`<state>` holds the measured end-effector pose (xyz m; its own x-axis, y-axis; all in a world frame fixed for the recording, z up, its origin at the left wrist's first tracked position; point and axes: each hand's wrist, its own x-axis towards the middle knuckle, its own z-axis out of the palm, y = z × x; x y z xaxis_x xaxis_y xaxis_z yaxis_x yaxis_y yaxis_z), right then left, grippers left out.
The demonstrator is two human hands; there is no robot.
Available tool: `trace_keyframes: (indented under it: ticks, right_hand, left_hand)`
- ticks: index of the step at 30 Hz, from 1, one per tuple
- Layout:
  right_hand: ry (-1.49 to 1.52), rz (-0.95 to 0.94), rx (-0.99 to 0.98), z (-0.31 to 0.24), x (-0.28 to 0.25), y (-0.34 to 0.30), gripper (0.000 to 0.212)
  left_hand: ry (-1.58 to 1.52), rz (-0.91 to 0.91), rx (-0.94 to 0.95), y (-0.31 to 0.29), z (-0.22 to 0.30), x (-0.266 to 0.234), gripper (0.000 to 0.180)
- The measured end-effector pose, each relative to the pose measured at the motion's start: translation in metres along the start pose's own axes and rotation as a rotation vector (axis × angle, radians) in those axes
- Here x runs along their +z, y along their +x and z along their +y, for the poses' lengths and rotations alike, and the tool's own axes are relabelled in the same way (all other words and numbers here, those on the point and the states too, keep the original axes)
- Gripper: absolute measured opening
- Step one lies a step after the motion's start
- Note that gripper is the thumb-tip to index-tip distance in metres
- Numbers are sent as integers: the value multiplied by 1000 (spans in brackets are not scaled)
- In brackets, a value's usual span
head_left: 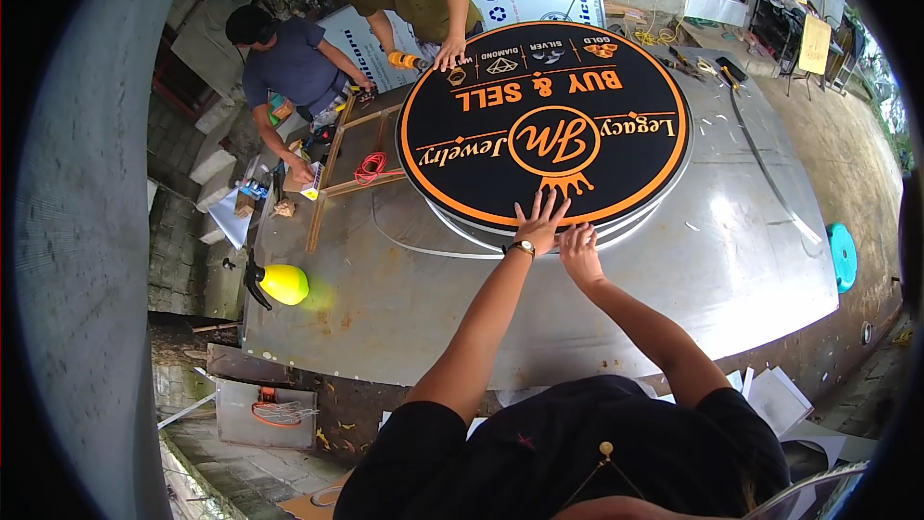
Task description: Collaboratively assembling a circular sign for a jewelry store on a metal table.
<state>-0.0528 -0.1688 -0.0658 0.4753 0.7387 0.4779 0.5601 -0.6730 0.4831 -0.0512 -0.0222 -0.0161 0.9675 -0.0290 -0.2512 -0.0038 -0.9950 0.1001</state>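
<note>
A large round sign (616, 193), black with an orange ring and orange and white lettering, lies face up on a metal-topped table and reads upside down from my side. My left hand (539, 223) rests flat on its near edge, fingers spread over the black face below a crown design; a watch is on that wrist. Close beside it, my right hand (579, 248) has its fingers bent together over the near rim. What its thumb does underneath is hidden. Across the sign, a person in an olive shirt holds a yellow power drill (406, 61) against the rim.
The sheet-metal table (414, 318) carries a yellow spray bottle (284, 283), a coil of red cord (370, 169), wooden strips (327, 173) and a long thin strip (770, 169). Another person in dark blue reaches to a small box (313, 179). A teal stool (841, 257) stands at right.
</note>
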Motion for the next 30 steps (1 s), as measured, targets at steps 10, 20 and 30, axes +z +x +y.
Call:
trace_keyframes:
  ticks: [10, 20, 30]
  right_hand:
    - [-7, -11, 23, -1, -3, 0, 34]
    - [15, -17, 35, -2, -3, 1, 34]
    - [-29, 10, 15, -2, 1, 0, 35]
  left_hand:
    - [2, -11, -9, -2, 2, -2, 85]
    - [11, 8, -19, -2, 1, -1, 81]
    - [15, 7, -6, -1, 1, 0, 87]
